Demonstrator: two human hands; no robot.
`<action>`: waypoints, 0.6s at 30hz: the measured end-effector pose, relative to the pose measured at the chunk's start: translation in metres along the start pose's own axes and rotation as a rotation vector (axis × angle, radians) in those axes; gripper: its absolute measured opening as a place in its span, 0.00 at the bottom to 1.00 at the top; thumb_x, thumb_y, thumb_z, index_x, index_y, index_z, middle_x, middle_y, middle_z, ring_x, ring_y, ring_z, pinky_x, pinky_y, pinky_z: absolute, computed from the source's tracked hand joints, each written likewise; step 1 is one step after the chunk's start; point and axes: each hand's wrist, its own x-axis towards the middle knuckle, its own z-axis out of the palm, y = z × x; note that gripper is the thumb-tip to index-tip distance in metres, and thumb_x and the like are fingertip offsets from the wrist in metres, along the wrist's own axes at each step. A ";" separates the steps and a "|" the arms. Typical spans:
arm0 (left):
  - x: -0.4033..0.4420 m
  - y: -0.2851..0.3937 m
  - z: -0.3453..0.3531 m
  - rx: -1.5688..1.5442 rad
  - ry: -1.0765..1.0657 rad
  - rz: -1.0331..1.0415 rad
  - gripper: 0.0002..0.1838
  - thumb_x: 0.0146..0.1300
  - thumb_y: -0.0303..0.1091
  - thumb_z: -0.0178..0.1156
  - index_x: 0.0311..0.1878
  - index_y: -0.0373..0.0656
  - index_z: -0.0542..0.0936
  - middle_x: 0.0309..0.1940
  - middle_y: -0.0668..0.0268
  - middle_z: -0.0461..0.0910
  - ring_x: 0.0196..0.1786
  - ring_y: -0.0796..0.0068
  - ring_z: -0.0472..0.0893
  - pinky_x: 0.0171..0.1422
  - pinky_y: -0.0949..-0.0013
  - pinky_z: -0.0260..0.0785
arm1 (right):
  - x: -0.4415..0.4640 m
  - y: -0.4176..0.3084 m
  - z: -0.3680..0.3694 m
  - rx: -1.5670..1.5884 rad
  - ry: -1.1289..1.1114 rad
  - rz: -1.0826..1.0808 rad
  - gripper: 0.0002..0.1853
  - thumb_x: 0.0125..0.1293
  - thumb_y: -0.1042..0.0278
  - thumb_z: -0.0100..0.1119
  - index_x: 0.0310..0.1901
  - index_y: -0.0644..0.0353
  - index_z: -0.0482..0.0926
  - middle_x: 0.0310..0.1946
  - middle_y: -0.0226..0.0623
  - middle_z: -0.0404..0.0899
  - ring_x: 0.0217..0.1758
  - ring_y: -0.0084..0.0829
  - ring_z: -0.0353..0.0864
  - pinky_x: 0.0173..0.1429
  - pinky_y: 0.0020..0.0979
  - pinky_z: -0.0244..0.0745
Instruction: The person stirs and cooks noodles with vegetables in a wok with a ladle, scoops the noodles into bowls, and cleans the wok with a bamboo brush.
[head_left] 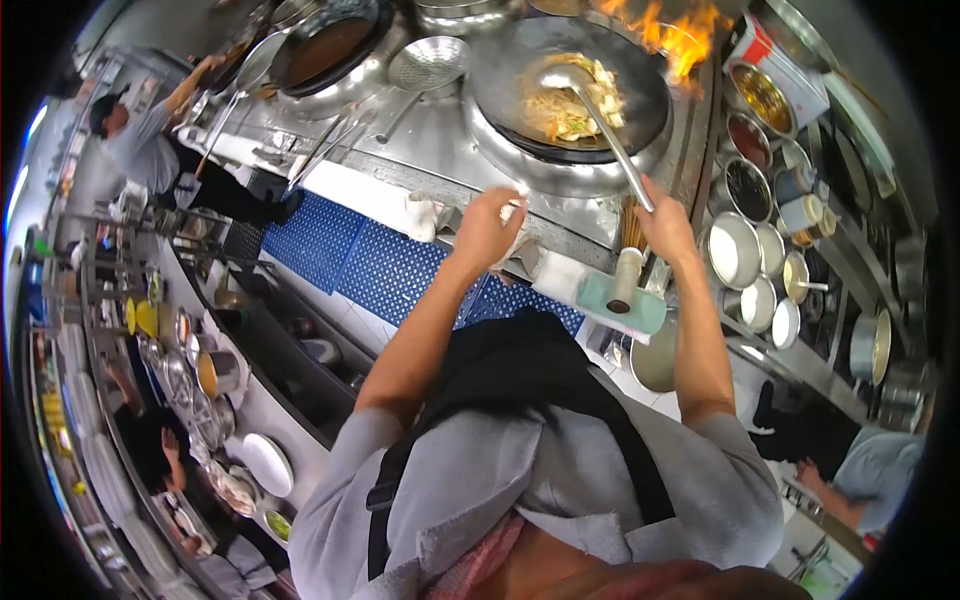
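My right hand [668, 225] is closed around the long handle of a metal ladle [610, 137]. The ladle's bowl rests among food [592, 112] that looks like noodles with pale pieces, inside a dark wok [505, 95] on the burner. My left hand [488, 230] is closed in front of the stove, away from the wok; a bit of white shows at its fingers, too small to name. Below my right hand, a bamboo wok brush [628, 262] lies near a folded green cloth [640, 312].
Flames [675, 38] rise behind the wok's right side. A perforated strainer [428, 64] and a second wok [335, 52] are to the left. Several seasoning pots, one dark-filled [748, 190], line the right. Other people work at left [140, 145] and lower right [880, 475].
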 end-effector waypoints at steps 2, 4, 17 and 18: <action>0.056 -0.001 0.016 0.129 0.115 0.173 0.09 0.67 0.30 0.66 0.45 0.37 0.87 0.48 0.49 0.87 0.53 0.45 0.84 0.62 0.52 0.74 | -0.006 0.020 0.010 0.089 0.070 -0.134 0.28 0.72 0.68 0.61 0.73 0.61 0.73 0.55 0.62 0.84 0.58 0.61 0.85 0.63 0.47 0.78; 0.098 -0.013 0.028 0.249 0.079 0.186 0.10 0.69 0.35 0.64 0.42 0.38 0.88 0.45 0.49 0.87 0.51 0.46 0.84 0.62 0.51 0.72 | -0.035 -0.039 -0.035 0.240 -0.215 0.187 0.28 0.73 0.69 0.60 0.73 0.62 0.73 0.54 0.61 0.85 0.56 0.62 0.85 0.62 0.49 0.78; 0.007 -0.004 -0.003 0.038 -0.136 0.337 0.13 0.65 0.40 0.72 0.29 0.43 0.86 0.25 0.57 0.84 0.33 0.53 0.82 0.49 0.52 0.69 | -0.048 -0.108 -0.008 -0.052 0.084 0.041 0.29 0.73 0.68 0.61 0.74 0.61 0.72 0.50 0.66 0.82 0.56 0.64 0.80 0.62 0.54 0.74; 0.004 -0.001 -0.018 -0.038 -0.147 0.331 0.11 0.64 0.39 0.73 0.30 0.43 0.87 0.25 0.58 0.83 0.32 0.55 0.83 0.50 0.53 0.69 | -0.055 -0.108 -0.013 -0.128 0.199 -0.184 0.28 0.74 0.70 0.60 0.75 0.59 0.72 0.42 0.56 0.87 0.41 0.54 0.88 0.48 0.49 0.81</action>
